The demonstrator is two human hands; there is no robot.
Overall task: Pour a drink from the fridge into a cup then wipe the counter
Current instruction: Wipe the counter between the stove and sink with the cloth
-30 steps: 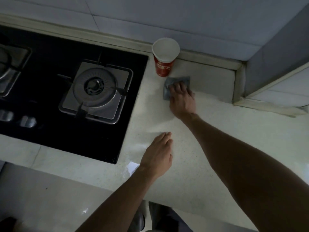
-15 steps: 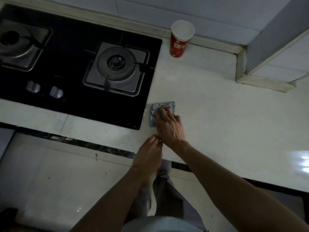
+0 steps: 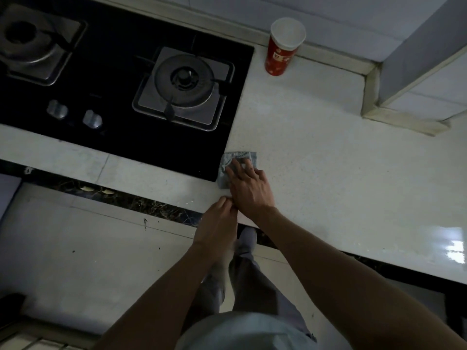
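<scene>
R hand [image 3: 249, 188] lies flat on cloth [image 3: 238, 155], fingers spread & straight, pressing it to table [image 3: 328, 160]. Cloth sits against near-right corner of hob [image 3: 108, 59]. L hand [image 3: 219, 221] is at 7 o'clock of R hand, touching it. Its fingers are loosely bent at table's front edge, w/ nothing seen in them. Cup [image 3: 284, 46] stands upright at 1 o'clock of cloth, well apart, by wall [image 3: 353, 11].
</scene>
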